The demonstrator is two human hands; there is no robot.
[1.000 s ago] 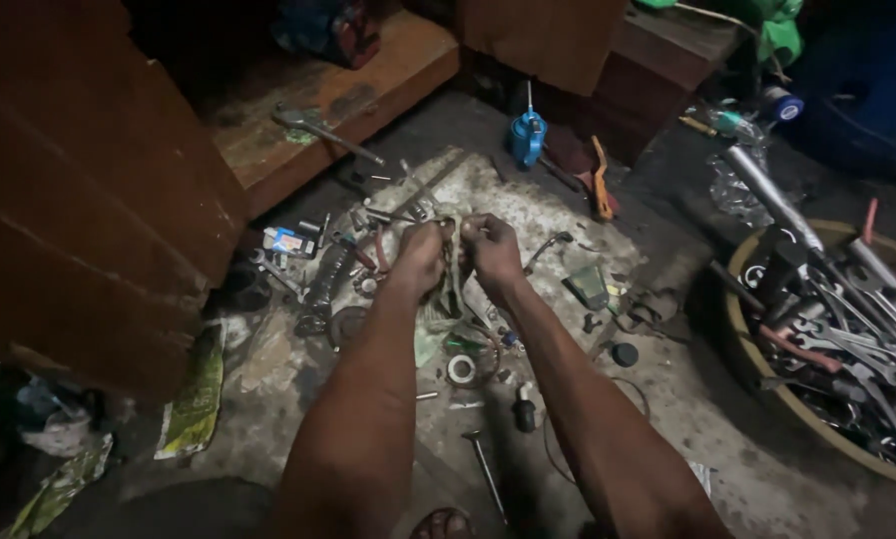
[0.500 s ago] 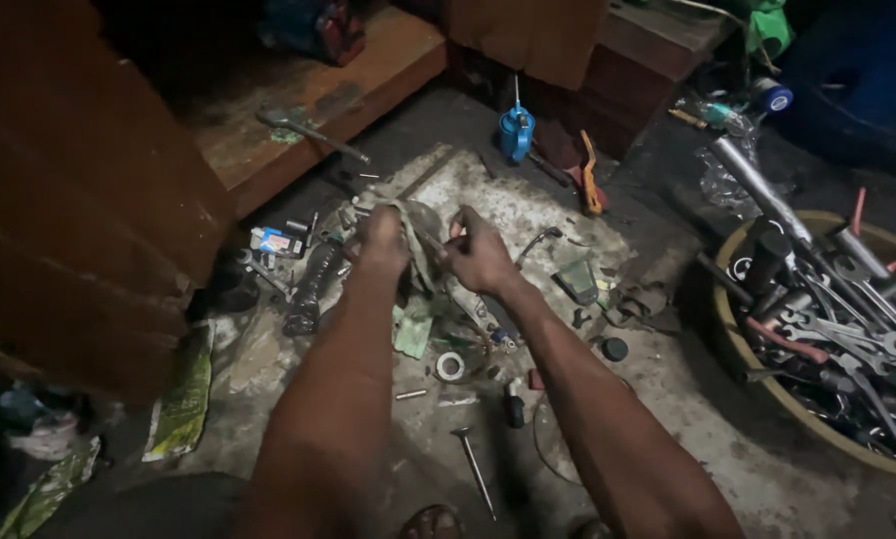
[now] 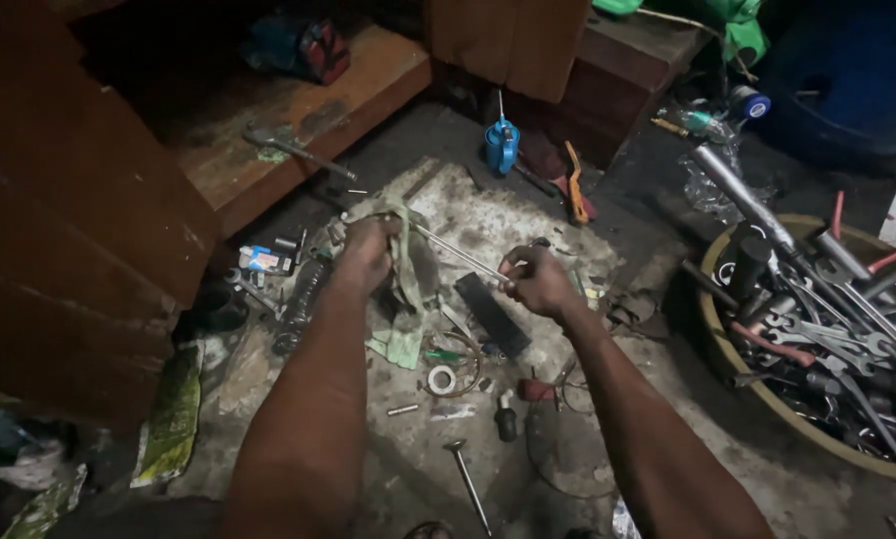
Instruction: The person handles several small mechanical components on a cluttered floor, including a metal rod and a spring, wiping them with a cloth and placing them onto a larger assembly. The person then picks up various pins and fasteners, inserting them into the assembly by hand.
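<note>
My left hand (image 3: 366, 250) grips a dirty greenish rag (image 3: 405, 289) wrapped round one end of a thin metal rod (image 3: 458, 254). The rag hangs down below the fist. My right hand (image 3: 536, 281) pinches the rod's other end, so the rod spans between both hands above the grimy floor. A flat black bar (image 3: 491, 313) lies on the floor just under the rod.
A round basket (image 3: 767, 399) full of wrenches and tools stands at the right. A blue oil can (image 3: 502, 147) and orange pliers (image 3: 575, 186) lie ahead. A wooden plank (image 3: 298, 120) with a wrench lies upper left. A tape roll (image 3: 441, 378), bolts and small parts litter the floor.
My hands, close together over the rag a second ago, have drawn apart. The right hand moved right along the rod and the left stayed on the rag.
</note>
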